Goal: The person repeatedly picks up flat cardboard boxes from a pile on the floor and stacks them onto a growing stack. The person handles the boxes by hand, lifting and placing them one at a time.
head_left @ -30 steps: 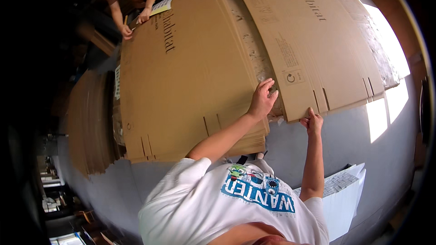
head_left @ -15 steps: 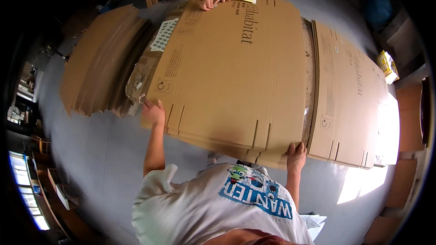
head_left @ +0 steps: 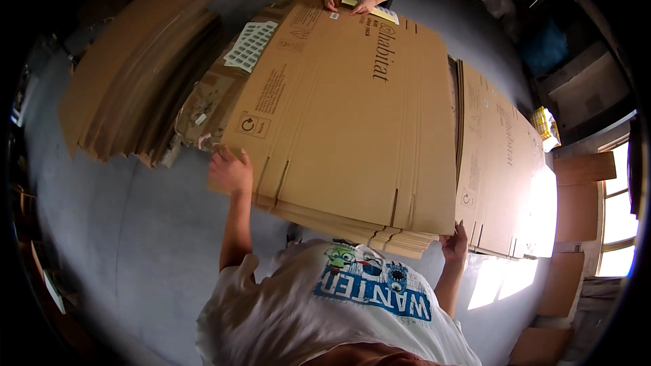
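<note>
From the head view, the co-worker's hands [head_left: 348, 1] have drawn a little apart since half a second ago, and a small white label [head_left: 334, 16] now shows near the far left corner of the top cardboard sheet [head_left: 339, 129]! That sheet lies flat, printed side up, on a near stack of cardboard [head_left: 363, 232] in the middle of the scene.

Down at the near edge, the person's left hand [head_left: 231, 171] is at the near left corner, fingers loosely spread over the board and thumb raised; whether it has a grip, I can't tell. Across at the near right corner comes the right hand [head_left: 454, 241], which no longer lies over the top: it's half curled right at the edge, fingertips up, touching the corner, though I can't make out a firm pinch.

Over at the far edge, one of the co-worker's hands rests on a yellow-edged label strip [head_left: 382, 13], the other just left of it, close to the white label.

Left of the sheet, a pale green label sheet [head_left: 251, 46] lies on taped brown cardboard [head_left: 215, 91], with a ragged stack of board [head_left: 135, 61] farther left. On the right, a second printed stack [head_left: 495, 156] runs off into bright sunlight.
</note>
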Available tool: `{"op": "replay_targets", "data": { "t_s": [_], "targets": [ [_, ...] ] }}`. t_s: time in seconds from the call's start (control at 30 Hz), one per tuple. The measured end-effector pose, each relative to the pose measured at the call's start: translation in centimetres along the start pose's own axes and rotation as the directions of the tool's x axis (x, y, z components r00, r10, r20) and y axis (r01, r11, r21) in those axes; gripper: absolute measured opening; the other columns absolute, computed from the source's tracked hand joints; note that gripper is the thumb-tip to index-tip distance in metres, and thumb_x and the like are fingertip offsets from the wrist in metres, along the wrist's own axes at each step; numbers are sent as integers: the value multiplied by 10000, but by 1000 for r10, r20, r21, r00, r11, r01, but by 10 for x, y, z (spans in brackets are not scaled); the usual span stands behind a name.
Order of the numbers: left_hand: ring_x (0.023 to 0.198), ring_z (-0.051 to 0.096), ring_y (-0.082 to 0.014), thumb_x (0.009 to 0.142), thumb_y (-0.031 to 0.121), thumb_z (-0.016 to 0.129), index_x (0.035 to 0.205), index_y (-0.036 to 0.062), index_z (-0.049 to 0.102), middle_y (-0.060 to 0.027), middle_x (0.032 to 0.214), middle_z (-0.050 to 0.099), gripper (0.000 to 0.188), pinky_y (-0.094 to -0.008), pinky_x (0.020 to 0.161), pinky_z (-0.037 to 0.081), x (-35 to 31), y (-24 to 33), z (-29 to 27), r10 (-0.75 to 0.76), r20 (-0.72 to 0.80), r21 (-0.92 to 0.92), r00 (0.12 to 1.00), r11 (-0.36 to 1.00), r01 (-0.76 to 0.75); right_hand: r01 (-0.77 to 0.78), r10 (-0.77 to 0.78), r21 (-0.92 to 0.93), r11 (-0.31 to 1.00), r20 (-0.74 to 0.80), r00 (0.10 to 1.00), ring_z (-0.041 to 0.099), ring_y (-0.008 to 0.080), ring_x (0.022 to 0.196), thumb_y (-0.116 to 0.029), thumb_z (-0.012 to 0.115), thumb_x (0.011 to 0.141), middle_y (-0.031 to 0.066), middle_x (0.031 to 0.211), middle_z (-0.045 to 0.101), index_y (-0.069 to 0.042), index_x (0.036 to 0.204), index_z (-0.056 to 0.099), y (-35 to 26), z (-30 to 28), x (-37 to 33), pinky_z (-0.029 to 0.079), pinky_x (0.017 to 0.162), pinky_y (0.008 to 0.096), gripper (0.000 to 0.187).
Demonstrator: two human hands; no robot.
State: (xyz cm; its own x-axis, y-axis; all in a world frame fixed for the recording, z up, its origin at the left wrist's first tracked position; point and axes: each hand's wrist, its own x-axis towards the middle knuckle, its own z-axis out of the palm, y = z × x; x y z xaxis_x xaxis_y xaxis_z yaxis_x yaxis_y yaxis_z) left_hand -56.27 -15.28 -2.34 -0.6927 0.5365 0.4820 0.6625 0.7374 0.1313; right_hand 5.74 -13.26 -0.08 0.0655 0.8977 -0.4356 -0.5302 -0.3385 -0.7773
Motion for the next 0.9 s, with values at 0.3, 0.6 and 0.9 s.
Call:
{"op": "replay_targets", "data": {
  "t_s": [0.3,0.6,0.9],
  "targets": [
    [1050,494,-324,791,387,614,1083,58,601,-152,1157,534,440,-455,824,411,2,1,13,41,-61,14,997,999,-40,-166,80,415,895,216,973,651,277,813,-307,527,927,125,1000,659,-60,1102,563,90,30,0,552,781,442,305],
    [1025,474,-326,781,424,621,1079,119,616,-123,1142,508,426,-450,809,414,5,-24,30,77,95,-14,993,997,-76,-226,155,392,892,204,967,662,313,876,-206,496,945,151,1000,656,-24,1045,574,87,31,10,569,785,457,222],
    [1007,555,-337,814,402,583,1099,93,604,-164,1088,578,421,-439,824,463,49,-28,32,100,215,-114,972,990,-77,-200,123,469,860,190,974,653,304,901,-131,529,920,150,979,646,-6,1034,568,74,25,3,593,747,414,174]
  ]
}}
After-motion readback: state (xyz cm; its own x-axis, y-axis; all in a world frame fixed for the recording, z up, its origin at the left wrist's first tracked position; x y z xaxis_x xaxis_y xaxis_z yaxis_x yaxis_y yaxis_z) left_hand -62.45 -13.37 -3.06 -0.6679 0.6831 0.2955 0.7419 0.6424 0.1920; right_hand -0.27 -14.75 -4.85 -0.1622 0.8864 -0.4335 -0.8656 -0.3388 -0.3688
